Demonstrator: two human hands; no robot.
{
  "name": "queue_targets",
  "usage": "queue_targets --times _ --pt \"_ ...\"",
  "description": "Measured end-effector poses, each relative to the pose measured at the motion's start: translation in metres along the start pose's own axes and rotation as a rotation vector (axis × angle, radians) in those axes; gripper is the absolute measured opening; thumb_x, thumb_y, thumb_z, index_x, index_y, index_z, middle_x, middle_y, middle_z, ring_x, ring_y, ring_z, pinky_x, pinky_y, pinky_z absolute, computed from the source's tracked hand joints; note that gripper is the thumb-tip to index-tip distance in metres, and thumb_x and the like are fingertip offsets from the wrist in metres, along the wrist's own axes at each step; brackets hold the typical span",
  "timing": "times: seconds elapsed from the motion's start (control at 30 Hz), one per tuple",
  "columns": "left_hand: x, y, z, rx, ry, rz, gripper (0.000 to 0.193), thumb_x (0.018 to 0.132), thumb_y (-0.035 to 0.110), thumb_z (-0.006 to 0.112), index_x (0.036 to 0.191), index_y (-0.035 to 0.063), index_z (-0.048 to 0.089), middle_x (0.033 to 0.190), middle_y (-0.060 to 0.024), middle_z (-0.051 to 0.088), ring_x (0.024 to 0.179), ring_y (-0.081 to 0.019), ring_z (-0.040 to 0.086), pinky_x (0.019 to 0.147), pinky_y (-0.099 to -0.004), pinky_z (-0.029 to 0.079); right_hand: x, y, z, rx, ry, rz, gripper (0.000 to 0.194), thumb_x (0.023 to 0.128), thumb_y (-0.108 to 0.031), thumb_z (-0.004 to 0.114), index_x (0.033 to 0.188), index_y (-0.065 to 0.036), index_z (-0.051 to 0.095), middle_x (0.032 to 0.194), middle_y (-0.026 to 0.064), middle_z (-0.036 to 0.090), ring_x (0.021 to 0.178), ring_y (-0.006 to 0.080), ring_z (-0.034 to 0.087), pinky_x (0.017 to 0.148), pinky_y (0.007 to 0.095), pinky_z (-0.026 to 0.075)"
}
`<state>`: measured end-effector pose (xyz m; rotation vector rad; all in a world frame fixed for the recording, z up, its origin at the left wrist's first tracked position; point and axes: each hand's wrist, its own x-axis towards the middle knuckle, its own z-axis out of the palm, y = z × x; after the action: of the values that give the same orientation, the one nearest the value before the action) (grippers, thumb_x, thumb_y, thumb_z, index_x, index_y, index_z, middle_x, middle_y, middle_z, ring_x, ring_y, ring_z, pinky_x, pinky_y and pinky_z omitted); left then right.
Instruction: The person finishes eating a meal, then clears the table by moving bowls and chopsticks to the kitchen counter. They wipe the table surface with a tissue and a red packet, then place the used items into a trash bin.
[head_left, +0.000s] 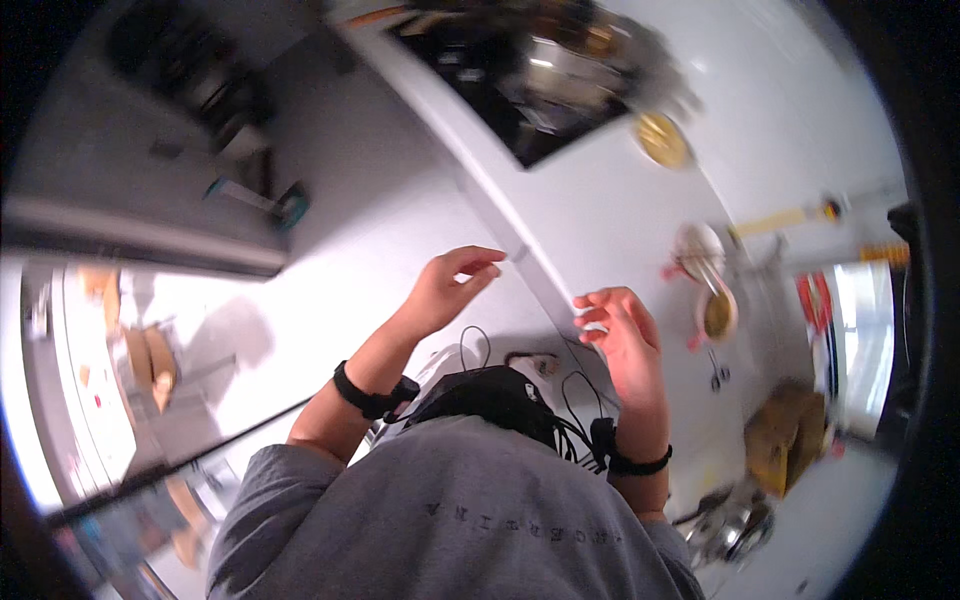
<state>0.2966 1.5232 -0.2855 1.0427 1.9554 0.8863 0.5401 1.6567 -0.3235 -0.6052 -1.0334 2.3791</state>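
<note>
My left hand (454, 289) is raised in front of my body over the floor, thumb and fingers apart, holding nothing. To its right, near the edge of the white countertop (592, 247), my right hand (619, 330) hangs with curled, parted fingers and nothing in it. Whether it touches the counter edge I cannot tell. Both wrists wear black bands. Beyond my right hand, a white bowl (699, 249) and a pinkish bowl with yellowish contents (717, 315) sit on the counter. The view is blurred.
A black cooktop (495, 90) holds a metal pot (562, 71). Beside it lies a plate of yellow food (661, 140). A brown cardboard box (784, 435) and shiny metal cookware (731, 525) stand on the right. Black cables (574, 435) hang at my waist.
</note>
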Motion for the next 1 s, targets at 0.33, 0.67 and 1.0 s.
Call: queue_targets --times 0.33,0.67,1.0 --pt "-0.199 -0.007 -0.189 -0.155 0.591 0.167 0.030 0.099 0.022 0.061 0.121 0.0025 0.066 0.110 -0.0079 0.070 0.100 -0.0153 0.065 0.088 -0.0309 0.052 0.037 0.019 0.255 -0.171 -0.598 0.093 0.029 0.102 -0.030 0.052 0.106 -0.002 0.058 0.105 0.0141 0.067 0.088 0.0176 0.063 0.078 0.0297 0.051" --pt "-0.270 -0.068 -0.247 -0.078 1.030 0.068 0.027 0.098 0.018 0.063 0.120 0.0040 0.066 0.113 -0.0081 0.068 0.100 -0.0144 0.065 0.087 -0.0286 0.053 0.142 0.084 0.389 -0.097 -1.234 0.115 0.029 0.102 -0.031 0.052 0.108 -0.003 0.058 0.102 0.0131 0.068 0.087 0.0156 0.064 0.078 0.0286 0.050" --pt "-0.446 -0.132 -0.366 -0.253 1.716 -0.035 0.029 0.097 0.024 0.060 0.118 0.0061 0.068 0.095 -0.0037 0.071 0.088 -0.0088 0.064 0.066 -0.0210 0.046 0.153 0.174 0.696 -0.271 -1.676 0.399 0.024 0.105 -0.025 0.048 0.109 -0.005 0.060 0.105 0.0106 0.069 0.092 0.0141 0.064 0.079 0.0278 0.052"
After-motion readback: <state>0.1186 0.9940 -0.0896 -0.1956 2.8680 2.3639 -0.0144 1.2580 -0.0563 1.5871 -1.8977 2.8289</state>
